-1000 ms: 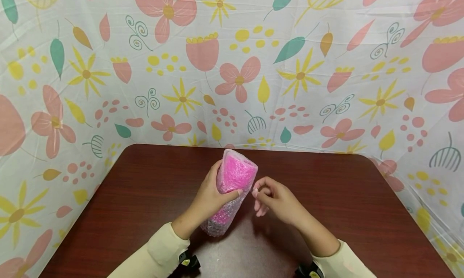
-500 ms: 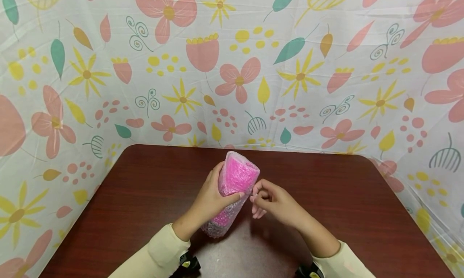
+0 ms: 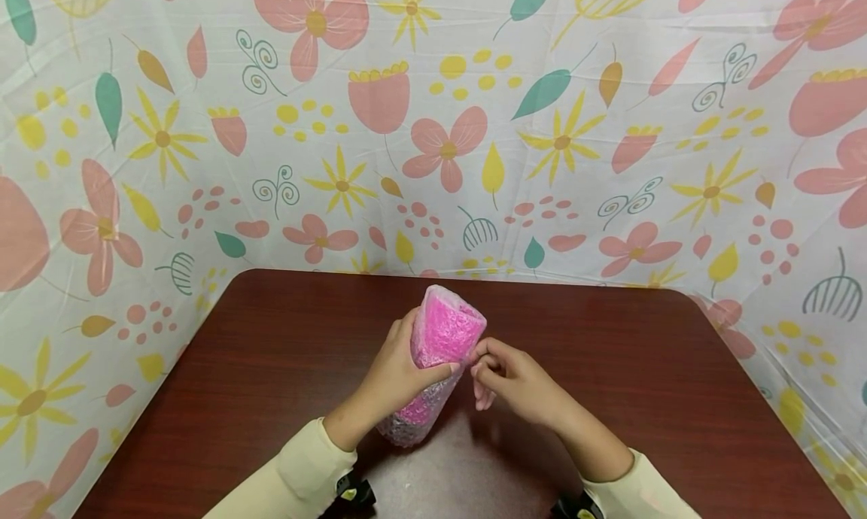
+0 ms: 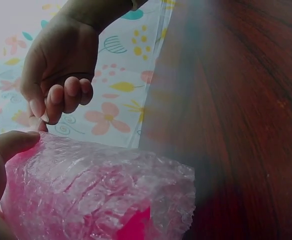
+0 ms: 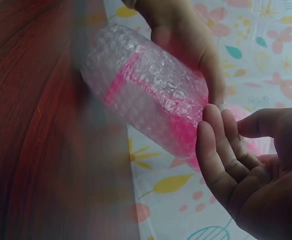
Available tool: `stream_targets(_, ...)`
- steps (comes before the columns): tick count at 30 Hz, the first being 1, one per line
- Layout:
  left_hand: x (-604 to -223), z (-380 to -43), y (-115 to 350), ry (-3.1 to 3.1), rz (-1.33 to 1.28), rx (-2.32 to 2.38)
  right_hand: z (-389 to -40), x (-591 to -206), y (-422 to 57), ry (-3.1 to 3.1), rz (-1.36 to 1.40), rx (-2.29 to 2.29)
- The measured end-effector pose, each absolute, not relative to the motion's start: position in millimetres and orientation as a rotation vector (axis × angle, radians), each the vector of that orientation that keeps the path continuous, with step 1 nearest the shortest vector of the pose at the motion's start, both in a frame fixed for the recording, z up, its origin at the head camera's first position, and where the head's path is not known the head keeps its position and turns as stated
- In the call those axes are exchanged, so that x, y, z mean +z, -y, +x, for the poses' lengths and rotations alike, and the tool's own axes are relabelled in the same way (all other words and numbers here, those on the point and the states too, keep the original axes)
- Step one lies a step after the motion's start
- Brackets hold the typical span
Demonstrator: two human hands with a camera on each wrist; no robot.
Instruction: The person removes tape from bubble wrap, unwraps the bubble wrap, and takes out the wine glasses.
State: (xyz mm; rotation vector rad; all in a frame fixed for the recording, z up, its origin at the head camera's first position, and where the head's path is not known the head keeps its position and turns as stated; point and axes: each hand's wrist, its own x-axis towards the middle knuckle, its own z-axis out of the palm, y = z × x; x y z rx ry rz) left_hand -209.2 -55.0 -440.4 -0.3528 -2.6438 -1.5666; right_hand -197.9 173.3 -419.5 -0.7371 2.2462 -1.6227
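A long pink package in clear bubble wrap (image 3: 447,331) is held tilted above the table, its far end raised. My left hand (image 3: 396,372) grips it from the left, the thumb lying across its near face. At its right side is my right hand (image 3: 520,382), thumb and forefinger brought together at the edge of the wrap. In the left wrist view the right hand (image 4: 61,75) pinches at the wrap's edge, near my left thumb; the bit between the fingertips is too small to make out. The right wrist view shows the other fingers half curled beside the package (image 5: 146,85).
A dark red-brown wooden table (image 3: 284,338) lies beneath both hands. Behind and at both sides hangs a white curtain (image 3: 433,128) printed with flowers and leaves. Black straps (image 3: 355,493) sit at both wrists, by the pale sleeves (image 3: 291,474).
The package and left hand have shifted slightly right and toward me. The right hand has stayed close to the wrap's right edge, its thumb and forefinger moving a little.
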Motion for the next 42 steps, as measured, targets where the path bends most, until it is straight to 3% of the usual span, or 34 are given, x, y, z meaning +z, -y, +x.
stream_targets(15,-439.5,-216.0,61.3,2.566,-0.517,-1.754,-199.1,-418.9,-175.3,-2.287,-0.686,-1.589)
stream_targets(27,-438.0,-216.9,62.7,2.53,-0.339,-1.777,-201.1,-417.0,-172.8,-2.263,-0.575,-1.638)
stream_targets(42,-443.6,-216.8,59.1,2.549,-0.344,-1.671,-199.7,-416.4,-171.5,-2.26,-0.566,-1.612)
